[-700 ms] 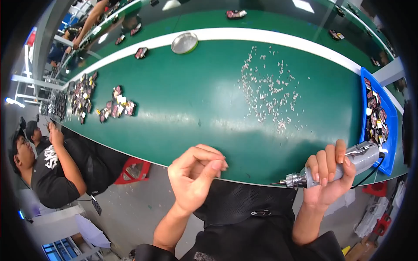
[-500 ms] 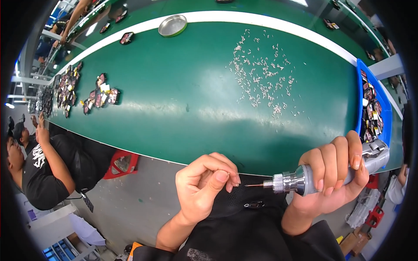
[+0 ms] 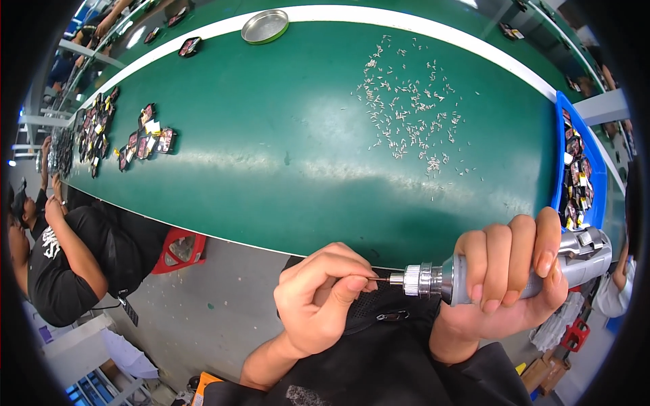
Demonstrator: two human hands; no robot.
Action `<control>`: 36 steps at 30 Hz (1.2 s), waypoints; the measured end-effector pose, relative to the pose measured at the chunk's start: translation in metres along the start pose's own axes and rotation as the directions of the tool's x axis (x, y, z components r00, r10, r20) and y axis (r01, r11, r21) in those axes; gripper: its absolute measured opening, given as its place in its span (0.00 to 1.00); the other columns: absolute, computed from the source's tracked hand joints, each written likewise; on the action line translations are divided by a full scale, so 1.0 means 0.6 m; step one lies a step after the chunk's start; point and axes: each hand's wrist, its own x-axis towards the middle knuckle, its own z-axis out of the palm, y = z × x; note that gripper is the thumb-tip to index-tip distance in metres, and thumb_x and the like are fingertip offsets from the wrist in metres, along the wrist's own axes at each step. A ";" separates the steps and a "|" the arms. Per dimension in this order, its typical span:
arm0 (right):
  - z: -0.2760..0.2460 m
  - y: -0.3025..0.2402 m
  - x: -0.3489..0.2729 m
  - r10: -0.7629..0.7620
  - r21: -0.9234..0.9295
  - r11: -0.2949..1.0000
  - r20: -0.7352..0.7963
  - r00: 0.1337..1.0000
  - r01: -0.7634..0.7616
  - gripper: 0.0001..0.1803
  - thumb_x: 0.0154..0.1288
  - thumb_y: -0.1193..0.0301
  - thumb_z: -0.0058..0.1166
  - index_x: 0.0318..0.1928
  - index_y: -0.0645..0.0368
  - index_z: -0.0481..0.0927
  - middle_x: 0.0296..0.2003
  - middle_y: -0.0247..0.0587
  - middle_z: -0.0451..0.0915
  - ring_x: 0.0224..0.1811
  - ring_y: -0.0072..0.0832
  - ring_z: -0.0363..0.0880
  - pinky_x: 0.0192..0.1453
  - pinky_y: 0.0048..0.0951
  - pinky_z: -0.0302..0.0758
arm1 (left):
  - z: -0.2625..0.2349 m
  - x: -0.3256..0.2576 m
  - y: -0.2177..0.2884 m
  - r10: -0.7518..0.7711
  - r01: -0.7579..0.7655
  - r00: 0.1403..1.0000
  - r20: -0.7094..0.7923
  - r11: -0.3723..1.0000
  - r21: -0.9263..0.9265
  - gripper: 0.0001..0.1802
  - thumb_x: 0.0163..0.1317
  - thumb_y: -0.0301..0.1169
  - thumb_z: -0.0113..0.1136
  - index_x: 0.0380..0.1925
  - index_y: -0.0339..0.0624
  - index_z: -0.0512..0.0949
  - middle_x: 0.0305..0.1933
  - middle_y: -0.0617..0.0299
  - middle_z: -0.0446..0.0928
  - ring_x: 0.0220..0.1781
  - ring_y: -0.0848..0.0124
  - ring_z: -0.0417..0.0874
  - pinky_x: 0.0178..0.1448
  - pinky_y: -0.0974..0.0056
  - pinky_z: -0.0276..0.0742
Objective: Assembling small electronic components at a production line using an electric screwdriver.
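A long green table [image 3: 257, 108] with a white far rim runs across a grey-floored workroom. Just off the table's near edge, right of its middle, is a grey powered screwdriver [image 3: 447, 281], its bit pointing left. The right hand [image 3: 511, 271] is clamped around its body. At the bit's tip, the left hand [image 3: 321, 298] has thumb and forefinger pinched together; I cannot tell what sits between them. Small pale slivers [image 3: 423, 106] lie scattered over the table's right half. A blue bin [image 3: 597, 162] of dark units stands at its right end, a round metal dish [image 3: 264, 27] at its far edge.
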 end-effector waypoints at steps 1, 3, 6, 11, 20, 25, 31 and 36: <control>-0.001 -0.001 0.000 0.000 -0.001 1.000 -0.001 1.000 0.000 0.07 0.64 0.73 0.47 0.31 0.56 0.62 0.15 0.31 0.63 0.15 0.20 0.63 0.23 0.24 0.65 | 0.001 0.001 -0.002 -0.001 0.001 1.000 0.001 1.000 -0.001 0.02 0.60 0.17 0.58 0.30 0.27 0.77 0.29 0.51 0.78 0.28 0.69 0.78 0.31 0.70 0.74; -0.006 -0.001 0.000 0.019 0.007 1.000 -0.002 1.000 -0.019 0.07 0.64 0.73 0.46 0.31 0.56 0.62 0.15 0.32 0.63 0.14 0.20 0.62 0.23 0.23 0.65 | 0.003 0.006 -0.009 0.309 -0.305 0.949 0.053 0.870 0.386 0.02 0.55 0.14 0.60 0.28 0.27 0.77 0.25 0.52 0.78 0.25 0.67 0.78 0.28 0.69 0.73; -0.017 0.003 0.003 0.023 0.015 1.000 -0.006 1.000 -0.023 0.07 0.65 0.72 0.46 0.31 0.56 0.62 0.15 0.32 0.63 0.14 0.20 0.62 0.23 0.23 0.64 | 0.002 0.009 -0.022 0.268 -0.275 0.961 0.064 0.907 0.319 0.04 0.53 0.14 0.62 0.29 0.28 0.77 0.24 0.53 0.78 0.23 0.67 0.77 0.27 0.68 0.72; -0.030 -0.001 0.005 0.018 0.077 0.997 -0.072 0.997 -0.012 0.06 0.65 0.72 0.45 0.32 0.57 0.63 0.17 0.31 0.62 0.14 0.19 0.60 0.24 0.23 0.63 | 0.008 0.011 -0.022 0.183 -0.197 0.980 0.076 0.949 0.248 0.05 0.52 0.15 0.62 0.30 0.27 0.77 0.26 0.52 0.78 0.24 0.67 0.77 0.28 0.69 0.73; -0.048 0.010 0.025 0.039 0.139 0.990 -0.202 0.979 -0.011 0.06 0.66 0.71 0.44 0.31 0.56 0.63 0.17 0.30 0.61 0.15 0.19 0.59 0.24 0.25 0.62 | -0.079 0.062 0.009 0.261 -0.235 0.964 0.048 0.756 0.611 0.26 0.71 0.39 0.47 0.54 0.22 0.70 0.38 0.46 0.79 0.34 0.69 0.78 0.35 0.68 0.73; -0.077 -0.017 0.035 -0.049 0.088 0.993 -0.315 0.948 0.080 0.07 0.66 0.74 0.42 0.31 0.57 0.59 0.16 0.31 0.57 0.16 0.19 0.55 0.23 0.24 0.60 | -0.226 0.218 0.047 0.316 -0.169 0.949 -0.005 0.521 0.836 0.09 0.66 0.24 0.52 0.38 0.28 0.78 0.35 0.56 0.80 0.33 0.75 0.77 0.38 0.72 0.72; -0.086 -0.041 0.041 0.003 0.120 0.991 -0.421 0.907 0.052 0.05 0.64 0.74 0.46 0.34 0.60 0.64 0.19 0.32 0.58 0.19 0.21 0.58 0.29 0.25 0.59 | -0.495 0.479 0.101 0.482 0.012 0.873 -0.075 0.132 0.991 0.11 0.60 0.26 0.57 0.40 0.29 0.77 0.35 0.48 0.82 0.35 0.58 0.83 0.42 0.58 0.76; -0.090 -0.059 0.043 0.002 0.043 0.999 -0.466 0.885 0.021 0.06 0.61 0.75 0.50 0.33 0.61 0.66 0.20 0.31 0.59 0.20 0.20 0.56 0.30 0.24 0.57 | -0.673 0.624 0.051 0.396 0.199 0.898 -0.190 0.019 0.980 0.36 0.52 0.31 0.65 0.61 0.33 0.64 0.56 0.35 0.69 0.58 0.40 0.69 0.63 0.49 0.67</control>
